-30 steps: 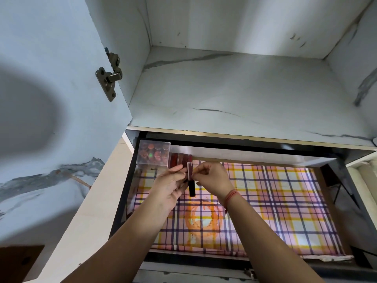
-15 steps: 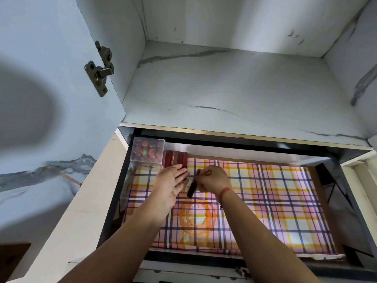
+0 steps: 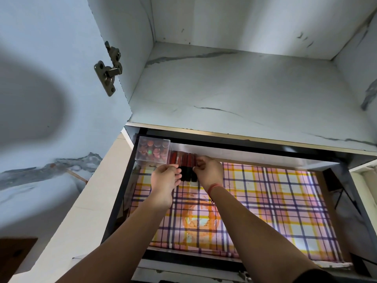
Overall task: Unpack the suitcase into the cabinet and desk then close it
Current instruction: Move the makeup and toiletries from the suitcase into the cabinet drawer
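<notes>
Closely, left hand (image 3: 165, 179), right hand (image 3: 208, 173) flanking tubes (image 3: 186, 167), drawer (image 3: 265, 157) back edge; liner (image 3: 275, 201) rightward

Both forearms reach toward the far left. The left hand (image 3: 166, 180) and right hand (image 3: 209, 173) sit close together, fingers curled toward each other, grip unclear.

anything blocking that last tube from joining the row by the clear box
Nothing visible. The right hand pinches the dark tube at the right end of the row of tubes, by the drawer's back wall; the left hand is on the row's other side, near the clear box.
</notes>
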